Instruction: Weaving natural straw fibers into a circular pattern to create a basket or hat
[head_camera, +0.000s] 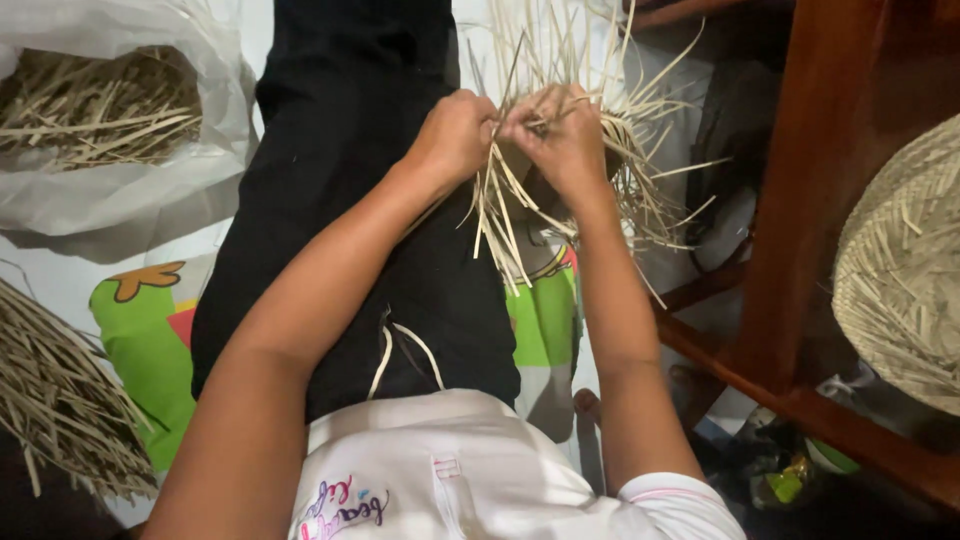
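Hands (510, 135) hemmed by straw strips (520, 215)

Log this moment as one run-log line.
left hand: pinching straw strips | right hand: pinching same strips | straw weave: held above lap, loose ends splayed | woven hat: right, untouched

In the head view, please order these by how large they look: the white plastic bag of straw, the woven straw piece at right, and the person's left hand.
1. White plastic bag
2. Woven straw piece, cut by the frame edge, so its rank against the bag is unsure
3. Left hand
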